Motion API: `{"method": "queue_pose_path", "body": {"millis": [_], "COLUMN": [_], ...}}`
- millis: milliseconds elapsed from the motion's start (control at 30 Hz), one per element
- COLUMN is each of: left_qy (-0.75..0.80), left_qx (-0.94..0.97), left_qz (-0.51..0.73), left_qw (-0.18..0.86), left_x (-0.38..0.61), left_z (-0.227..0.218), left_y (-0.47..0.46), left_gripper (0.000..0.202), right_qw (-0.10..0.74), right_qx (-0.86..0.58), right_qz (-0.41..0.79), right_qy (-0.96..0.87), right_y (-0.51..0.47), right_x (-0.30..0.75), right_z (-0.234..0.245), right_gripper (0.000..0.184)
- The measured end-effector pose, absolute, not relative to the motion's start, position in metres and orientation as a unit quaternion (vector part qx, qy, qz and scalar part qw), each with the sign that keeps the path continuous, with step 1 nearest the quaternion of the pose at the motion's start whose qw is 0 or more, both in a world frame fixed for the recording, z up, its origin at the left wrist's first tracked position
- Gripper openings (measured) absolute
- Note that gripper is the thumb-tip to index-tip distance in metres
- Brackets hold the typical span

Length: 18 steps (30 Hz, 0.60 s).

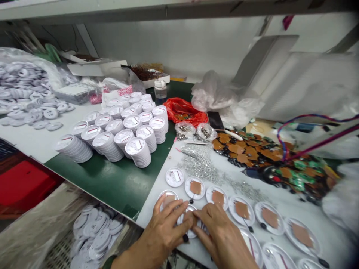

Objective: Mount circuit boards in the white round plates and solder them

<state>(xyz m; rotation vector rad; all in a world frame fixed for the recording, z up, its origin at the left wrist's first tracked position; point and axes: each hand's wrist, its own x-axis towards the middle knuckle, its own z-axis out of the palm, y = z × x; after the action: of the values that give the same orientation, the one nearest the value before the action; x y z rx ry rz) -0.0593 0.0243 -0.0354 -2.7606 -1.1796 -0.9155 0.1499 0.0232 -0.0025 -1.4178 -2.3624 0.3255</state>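
Observation:
My left hand [168,226] and my right hand [218,229] meet over a round white plastic cover [189,233] at the bottom middle. Their fingertips close in on a small brown circuit board, mostly hidden by the fingers. A little black round part [185,238] on a wire hangs at the cover's near edge. Beneath my left fingers lies another cover with a brown board [169,200]. A row of similar covers runs right, with brown boards such as this board [195,187] inside. One cover [174,177] at the row's left end shows a white rectangle instead.
Stacked white covers [137,147] stand on the green mat [112,186]. Loose screws [199,160] lie behind the row, with a powered screwdriver [260,173] and a heap of boards [238,149] to the right. A red bag [185,110] sits behind.

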Motion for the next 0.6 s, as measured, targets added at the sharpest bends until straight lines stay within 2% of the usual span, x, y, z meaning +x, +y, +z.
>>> {"method": "queue_pose_path", "body": {"millis": [233, 400, 500, 600], "left_qy": [-0.388, -0.383, -0.375, -0.358], "left_qx": [-0.865, -0.878, -0.888, -0.896], "left_qz": [-0.315, -0.286, -0.264, -0.258], "left_qw": [0.03, 0.024, 0.029, 0.057], "left_x": [-0.053, -0.056, -0.06, -0.065], "left_z": [-0.038, -0.036, -0.038, -0.042], "left_y": [0.024, 0.023, 0.022, 0.024], "left_gripper": [0.028, 0.025, 0.024, 0.021], "right_qw": [0.169, 0.172, 0.152, 0.188], "right_qx": [-0.483, -0.466, -0.487, -0.619], "right_qz": [0.144, 0.223, 0.251, 0.182], "right_qy": [-0.847, -0.839, -0.822, -0.74], "right_y": [0.031, 0.02, 0.021, 0.047], "right_x": [0.142, 0.178, 0.246, 0.315], "right_z": [0.001, 0.026, 0.041, 0.05], "right_gripper": [0.017, 0.034, 0.021, 0.017]}}
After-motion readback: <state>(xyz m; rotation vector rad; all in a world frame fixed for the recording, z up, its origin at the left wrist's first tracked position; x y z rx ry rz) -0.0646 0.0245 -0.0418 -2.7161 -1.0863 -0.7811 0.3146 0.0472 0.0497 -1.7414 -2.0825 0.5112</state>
